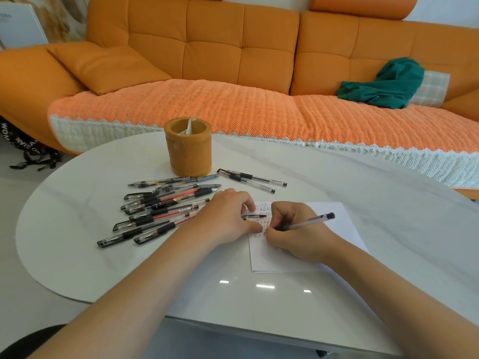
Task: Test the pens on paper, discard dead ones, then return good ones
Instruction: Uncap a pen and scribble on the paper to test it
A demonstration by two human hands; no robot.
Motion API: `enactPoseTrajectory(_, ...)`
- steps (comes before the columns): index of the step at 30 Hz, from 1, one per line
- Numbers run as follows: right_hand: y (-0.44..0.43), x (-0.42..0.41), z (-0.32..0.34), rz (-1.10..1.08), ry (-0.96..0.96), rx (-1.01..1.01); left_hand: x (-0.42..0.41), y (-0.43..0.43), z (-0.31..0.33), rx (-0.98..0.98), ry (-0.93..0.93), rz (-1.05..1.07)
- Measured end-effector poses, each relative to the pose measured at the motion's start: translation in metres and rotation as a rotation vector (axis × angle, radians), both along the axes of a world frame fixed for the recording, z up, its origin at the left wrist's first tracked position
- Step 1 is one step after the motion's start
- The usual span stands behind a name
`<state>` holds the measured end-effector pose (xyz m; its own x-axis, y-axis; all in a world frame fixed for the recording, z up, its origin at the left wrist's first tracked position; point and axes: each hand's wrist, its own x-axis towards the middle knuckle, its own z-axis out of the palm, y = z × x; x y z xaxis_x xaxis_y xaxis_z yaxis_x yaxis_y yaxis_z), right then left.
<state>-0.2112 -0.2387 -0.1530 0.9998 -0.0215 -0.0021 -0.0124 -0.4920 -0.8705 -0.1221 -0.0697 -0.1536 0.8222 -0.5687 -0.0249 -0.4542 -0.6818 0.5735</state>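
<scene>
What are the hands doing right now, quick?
Left hand: pinches a black pen cap over the paper.
Right hand: grips a pen, its tip hidden behind the fingers.

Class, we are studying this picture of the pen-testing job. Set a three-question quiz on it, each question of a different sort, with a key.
1. True or false: the right hand grips a clear-barrelled pen with a black end over the white sheet of paper.
2. Multiple choice: where do the two clear pens with black grips, set apart from the pile, lie in relation to the round tan bamboo pen holder?
A) inside it
B) on the white table, to its right
C) on the orange sofa
3. Fill in: the left hand pinches a small black pen ____.

Key: 1 true; 2 B; 3 cap.
</scene>
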Motion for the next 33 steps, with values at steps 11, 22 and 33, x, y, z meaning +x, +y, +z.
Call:
enactPoseTrajectory(11, -0.0006, 0.0011, 0.0001, 0.010, 0.010, 0.026, 0.0006, -0.0005, 0.0006, 0.003, -0.003, -0.001)
enactPoseTrajectory(22, -0.0011, 0.0000, 0.0015, 0.040, 0.023, 0.042, 0.0003, -0.0003, 0.0009, 0.004, 0.000, -0.002)
enactPoseTrajectory(33, -0.0019, 0.0019, 0.0008, 0.025, 0.030, 0.064, -0.0001, -0.0001, 0.0015, 0.003, -0.003, -0.003)
